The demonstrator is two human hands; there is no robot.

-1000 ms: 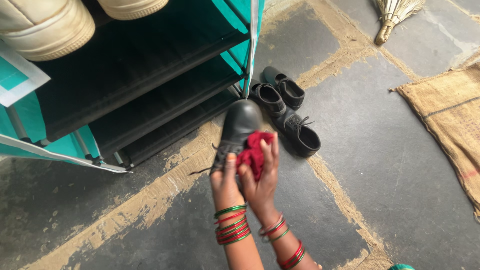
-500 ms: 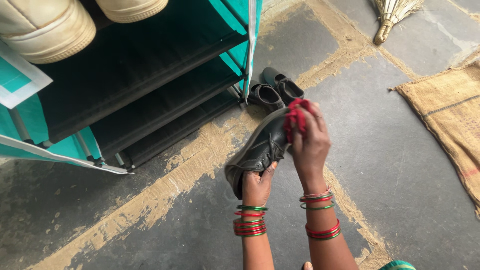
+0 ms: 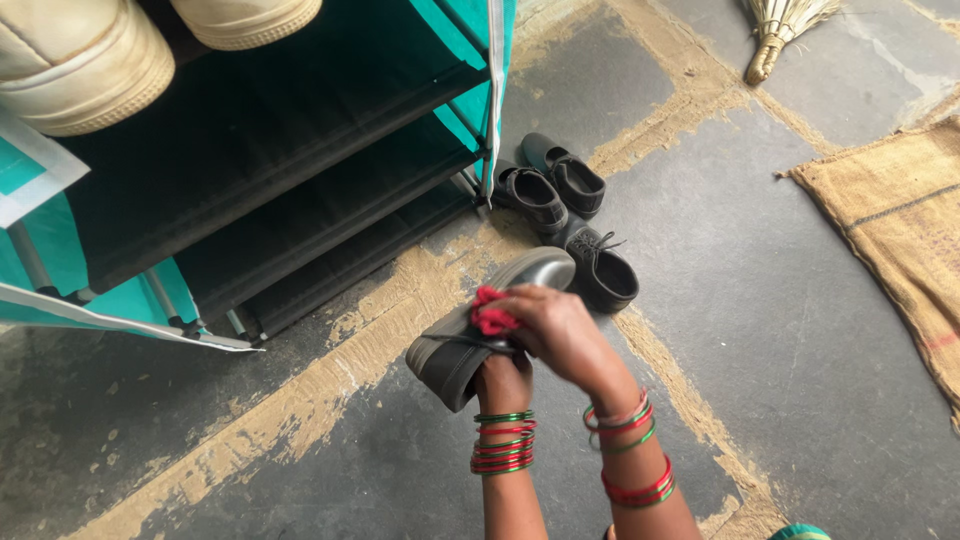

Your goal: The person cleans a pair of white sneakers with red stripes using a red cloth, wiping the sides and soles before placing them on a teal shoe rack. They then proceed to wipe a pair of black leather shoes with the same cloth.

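Shoe wiping under way: left hand carries the shoe, right hand works the cloth.

The right hand (image 3: 560,335) is closed around a bunched red cloth (image 3: 492,312), pressing it on the upper of the black shoe (image 3: 480,330); the left hand (image 3: 503,382) is clamped on the shoe from below, near the heel end, holding it off the stone floor (image 3: 800,330). Judgement: a firm under-grip and steady cloth pressure toward the toe would serve best. Three more black shoes (image 3: 570,230) lie beyond, beside the teal shoe rack (image 3: 300,180); a jute sack (image 3: 890,220) and broom (image 3: 780,30) lie well apart.
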